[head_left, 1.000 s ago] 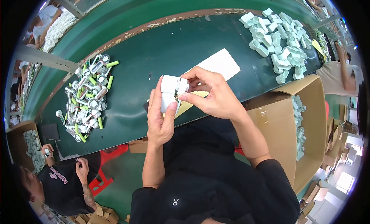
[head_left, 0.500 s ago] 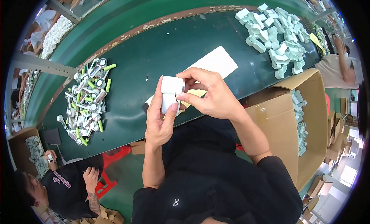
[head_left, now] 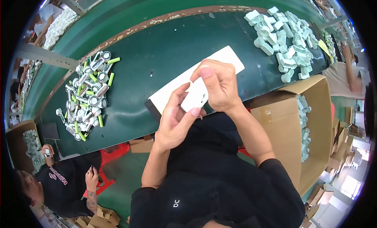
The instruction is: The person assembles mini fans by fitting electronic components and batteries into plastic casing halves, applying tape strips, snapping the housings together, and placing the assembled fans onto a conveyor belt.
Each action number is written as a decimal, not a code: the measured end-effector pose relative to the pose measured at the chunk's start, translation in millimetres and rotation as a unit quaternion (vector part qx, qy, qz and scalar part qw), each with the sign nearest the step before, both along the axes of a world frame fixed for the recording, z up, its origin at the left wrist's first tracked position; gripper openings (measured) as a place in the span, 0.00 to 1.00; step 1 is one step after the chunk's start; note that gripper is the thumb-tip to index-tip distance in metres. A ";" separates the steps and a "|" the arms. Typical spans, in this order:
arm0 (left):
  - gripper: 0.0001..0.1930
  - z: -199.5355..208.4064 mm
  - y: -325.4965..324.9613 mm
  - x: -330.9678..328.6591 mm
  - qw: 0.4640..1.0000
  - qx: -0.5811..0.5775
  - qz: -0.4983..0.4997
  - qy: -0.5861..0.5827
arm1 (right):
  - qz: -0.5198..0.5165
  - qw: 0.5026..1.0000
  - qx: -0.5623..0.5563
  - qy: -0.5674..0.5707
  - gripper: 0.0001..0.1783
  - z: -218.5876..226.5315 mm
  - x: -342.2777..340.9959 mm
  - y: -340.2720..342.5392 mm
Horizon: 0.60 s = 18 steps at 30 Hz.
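Above the near edge of the green worktable, a small white plastic housing [head_left: 195, 97] with a dark slot on its side is between my hands. My left hand [head_left: 172, 122] grips its lower end, the thumb pressed along the near side and the fingers behind. Around its upper end curl the fingers of my right hand [head_left: 218, 84], thumb on top, partly covering it. Beneath my hands a long white sheet [head_left: 227, 59] lies slantwise on the table, with a dark flat piece [head_left: 152, 109] at its lower left end.
Heaped at the left are white parts with lime-green cylinders [head_left: 92, 90]. Pale green plastic housings [head_left: 284, 41] are piled at the far right. A large cardboard box [head_left: 279, 130] holding similar parts stands at my right. At the lower left sits another person [head_left: 66, 185] beside a box [head_left: 19, 149].
The white housing has turned and tilted in my hands. My right hand has closed over its upper end, and my left has shifted slightly right.
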<state>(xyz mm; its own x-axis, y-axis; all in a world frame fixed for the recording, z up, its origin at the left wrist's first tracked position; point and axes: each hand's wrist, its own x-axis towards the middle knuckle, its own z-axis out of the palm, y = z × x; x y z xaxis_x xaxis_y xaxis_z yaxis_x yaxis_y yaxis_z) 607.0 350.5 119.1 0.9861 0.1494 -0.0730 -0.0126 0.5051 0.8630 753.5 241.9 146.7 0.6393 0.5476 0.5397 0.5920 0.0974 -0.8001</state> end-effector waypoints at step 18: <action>0.23 -11.6 3.5 8.8 0.932 0.358 0.053 -0.010 | -0.074 0.976 -0.201 -0.030 0.25 20.2 -7.0 9.6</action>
<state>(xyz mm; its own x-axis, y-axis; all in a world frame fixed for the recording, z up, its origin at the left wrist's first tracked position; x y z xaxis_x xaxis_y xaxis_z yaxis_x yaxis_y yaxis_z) 615.8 354.0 107.4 0.9632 0.2491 0.1013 -0.0495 -0.2060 0.9773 746.5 251.6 167.0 0.7011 0.6271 0.3394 0.6231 -0.3075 -0.7191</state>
